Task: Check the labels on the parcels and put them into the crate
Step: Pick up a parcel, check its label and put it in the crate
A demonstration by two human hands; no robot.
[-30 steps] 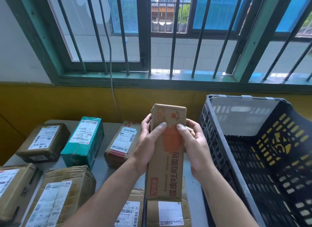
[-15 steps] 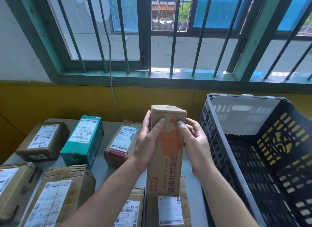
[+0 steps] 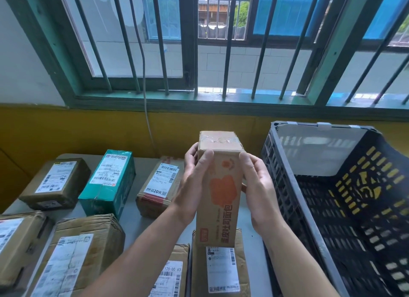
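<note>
- The tall brown parcel [image 3: 218, 199] is now tipping its upper end toward the camera, so its taped end is showing where a second ago only the printed orange face was showing.
- The left hand [image 3: 194, 186] and the right hand [image 3: 259, 186] are still grasping this parcel from either side, and both thumbs are sitting higher than before, close under its top edge, with the fingers wrapping behind.
- The parcel is staying in the air above the table [image 3: 145, 164], just left of the crate [image 3: 283, 197] and outside it.
- One black slotted crate is standing at the right, its near wall just beside the right hand.
- Eight parcels are showing in all, one held and seven lying on the table.
- Three are lying in the far row: a brown parcel [image 3: 55, 181], a teal parcel [image 3: 106, 184] and a labelled brown parcel [image 3: 159, 186], which the left hand is partly covering.
- Four are lying in the near row: a brown parcel at the left edge [image 3: 13, 241], a crumpled parcel [image 3: 75, 252], a parcel under the left forearm [image 3: 174, 274] and a parcel below the held one [image 3: 221, 270].
</note>
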